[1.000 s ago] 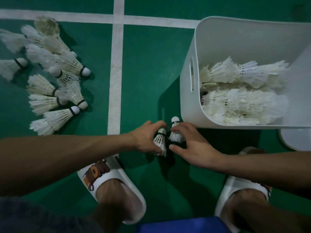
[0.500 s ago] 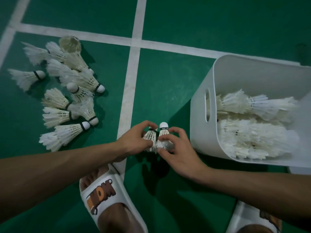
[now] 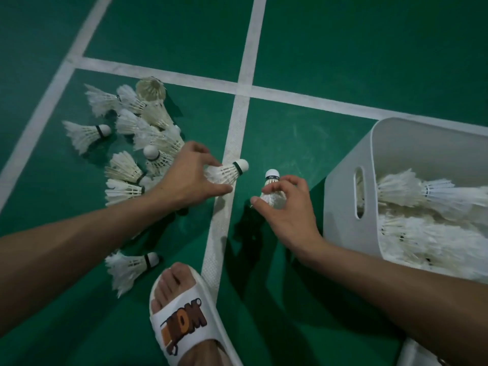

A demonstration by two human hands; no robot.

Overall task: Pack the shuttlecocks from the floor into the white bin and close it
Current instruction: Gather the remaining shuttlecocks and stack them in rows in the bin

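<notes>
My left hand (image 3: 188, 178) grips a white feather shuttlecock (image 3: 229, 171) by its skirt, cork pointing right, over the white court line. My right hand (image 3: 286, 207) holds a second shuttlecock (image 3: 272, 191) with its cork up, a short way to the right. A pile of several shuttlecocks (image 3: 137, 151) lies on the green floor to the left, partly hidden by my left hand. One more shuttlecock (image 3: 129, 265) lies under my left forearm. The white bin (image 3: 343, 196) stands open at the right, with rows of shuttlecocks lying inside.
My left foot in a white slide sandal (image 3: 182, 320) stands at the bottom centre. A white curved object (image 3: 414, 352), cut by the frame, lies below the bin at the bottom right. White court lines (image 3: 237, 122) cross the green floor.
My hands have drawn apart, each keeping one shuttlecock; the left one moved toward the pile. The view has shifted, so the bin and the pile sit lower in the frame.
</notes>
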